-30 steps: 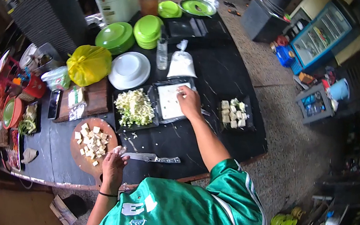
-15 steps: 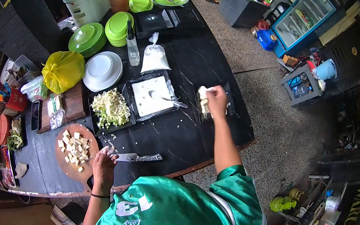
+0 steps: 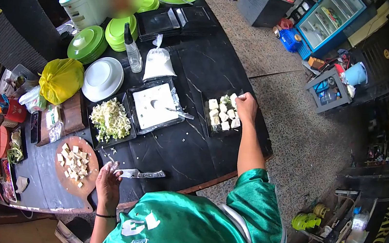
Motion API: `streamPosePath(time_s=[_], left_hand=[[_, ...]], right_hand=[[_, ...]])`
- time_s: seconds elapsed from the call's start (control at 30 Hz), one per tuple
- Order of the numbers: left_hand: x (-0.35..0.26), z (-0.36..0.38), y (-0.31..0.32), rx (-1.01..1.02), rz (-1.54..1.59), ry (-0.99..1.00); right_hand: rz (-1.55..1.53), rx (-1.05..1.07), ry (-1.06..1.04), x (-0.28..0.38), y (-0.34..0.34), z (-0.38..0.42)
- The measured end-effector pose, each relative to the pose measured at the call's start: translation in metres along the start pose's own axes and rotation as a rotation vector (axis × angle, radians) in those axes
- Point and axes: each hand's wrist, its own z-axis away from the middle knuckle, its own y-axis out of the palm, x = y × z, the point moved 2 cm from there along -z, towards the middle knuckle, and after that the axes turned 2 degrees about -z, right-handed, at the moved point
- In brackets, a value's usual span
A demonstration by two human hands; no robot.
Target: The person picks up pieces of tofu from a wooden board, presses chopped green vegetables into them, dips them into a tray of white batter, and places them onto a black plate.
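Note:
My right hand (image 3: 247, 108) is over the right side of a black tray (image 3: 207, 127), its fingers pinched at a white-coated tofu cube (image 3: 234, 100). Several more coated cubes (image 3: 225, 115) lie in that tray. My left hand (image 3: 108, 186) hovers by the table's near edge, palm up, fingers loosely curled and apart, whitened at the tips and holding nothing. Beside it lies a knife (image 3: 151, 173), its blade partly behind the fingers. Left of that hand, plain tofu cubes (image 3: 74, 160) sit on a round wooden cutting board (image 3: 85, 194).
A tray of white flour (image 3: 149, 108) with a spoon (image 3: 181, 113) stands mid-table, beside chopped cabbage and greens (image 3: 110, 120). Behind are a bag of white powder (image 3: 158, 65), a bottle (image 3: 134, 57), white plates (image 3: 103, 79), green plates (image 3: 88, 43) and a yellow bag (image 3: 62, 79).
My right hand has moved slightly right and down from above the tray to its right side, uncovering the coated cubes. The left hand stays by the knife. The view has shifted slightly.

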Motion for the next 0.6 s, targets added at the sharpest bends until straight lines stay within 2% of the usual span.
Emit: streamPosePath(time_s=[0.2, 0.3, 0.37, 0.6], left_hand=[[0.003, 0.003, 0.005, -0.02, 0.029, -0.021], [0.003, 0.004, 0.007, -0.011, 0.013, -0.015], [0.004, 0.004, 0.006, -0.011, 0.014, -0.018], [0.008, 0.004, 0.006, -0.014, 0.033, -0.017]], right_hand=[[0.067, 0.029, 0.047, 0.006, 0.012, 0.01], [0.216, -0.064, -0.014, 0.017, 0.006, 0.021], [0.361, -0.116, -0.141, 0.016, 0.008, 0.021], [0.422, -0.146, -0.207, 0.013, 0.006, 0.026]])
